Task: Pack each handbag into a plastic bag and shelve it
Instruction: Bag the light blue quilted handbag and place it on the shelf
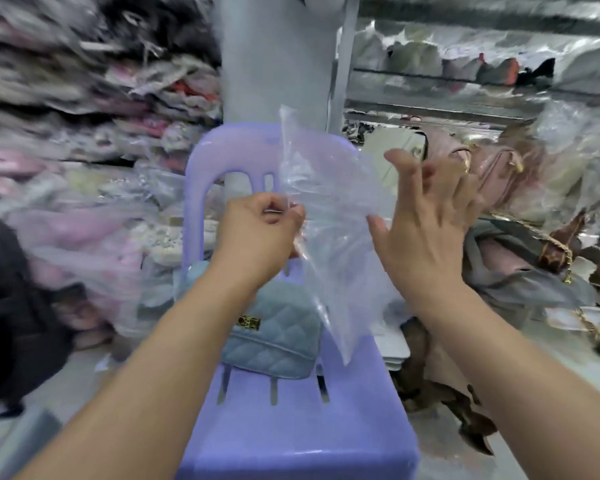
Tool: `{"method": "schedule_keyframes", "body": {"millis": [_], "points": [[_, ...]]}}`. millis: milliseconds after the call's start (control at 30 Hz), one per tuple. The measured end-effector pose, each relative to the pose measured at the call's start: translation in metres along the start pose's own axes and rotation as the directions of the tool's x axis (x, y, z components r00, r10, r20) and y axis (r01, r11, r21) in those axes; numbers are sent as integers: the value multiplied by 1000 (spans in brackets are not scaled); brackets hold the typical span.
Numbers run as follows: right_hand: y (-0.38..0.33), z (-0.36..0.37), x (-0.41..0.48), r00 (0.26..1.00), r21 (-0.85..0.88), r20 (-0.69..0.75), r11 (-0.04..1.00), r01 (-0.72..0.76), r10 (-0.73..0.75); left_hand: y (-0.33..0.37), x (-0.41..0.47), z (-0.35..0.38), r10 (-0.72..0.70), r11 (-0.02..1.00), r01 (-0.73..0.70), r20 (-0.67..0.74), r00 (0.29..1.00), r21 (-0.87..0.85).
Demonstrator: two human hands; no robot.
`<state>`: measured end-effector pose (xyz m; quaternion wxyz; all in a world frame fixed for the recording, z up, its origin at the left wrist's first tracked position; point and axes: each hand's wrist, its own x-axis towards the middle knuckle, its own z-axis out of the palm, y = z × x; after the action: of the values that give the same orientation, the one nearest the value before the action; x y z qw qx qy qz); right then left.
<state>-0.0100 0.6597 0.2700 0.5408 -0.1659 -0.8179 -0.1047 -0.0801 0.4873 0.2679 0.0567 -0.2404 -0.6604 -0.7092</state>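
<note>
Pinching the plastic bag (326,216) in my left hand (260,237), my right hand (426,230) spread wide beside it to open its mouth, I keep the blue handbag (278,337) waiting on the chair (291,438) below my fingers.

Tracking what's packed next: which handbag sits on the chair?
The blue quilted handbag, alone on the seat; the pink handbag and others lie off to the right.

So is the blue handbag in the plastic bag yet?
No, out: blue handbag lies bare on the chair, plastic bag held above, empty.
</note>
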Motion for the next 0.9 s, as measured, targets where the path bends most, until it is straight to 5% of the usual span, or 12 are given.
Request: {"method": "schedule_keyframes", "body": {"millis": [33,100,233,433,567,667,800,900], "points": [[-9,3,-6,994,-73,-78,995,74,-80,-1,1,-3,-19,999,17,-48,999,-40],[-24,9,-11,992,-99,64,988,117,-111,-5,4,-8,-85,988,67,-121,989,-140],[-31,7,-8,849,361,527,891,-274,47,-21,11,-17,-94,978,52,-205,974,-201],[-46,1,-14,647,655,704,620,-432,-293,-22,3,-8,-190,935,138,-136,972,-326],[-37,12,-15,622,651,736,533,-541,-268,-22,-4,0,-201,925,165,-73,977,-341],[-26,20,-11,636,584,770,453,-673,-47,-28,-4,-6,-106,982,95,-59,993,-163],[-15,29,-9,705,581,647,412,-702,290,-39,3,-23,148,915,-50,-217,965,400],[-22,25,-5,703,705,559,194,-682,440,-46,7,-43,300,838,-55,-374,878,542]]}}
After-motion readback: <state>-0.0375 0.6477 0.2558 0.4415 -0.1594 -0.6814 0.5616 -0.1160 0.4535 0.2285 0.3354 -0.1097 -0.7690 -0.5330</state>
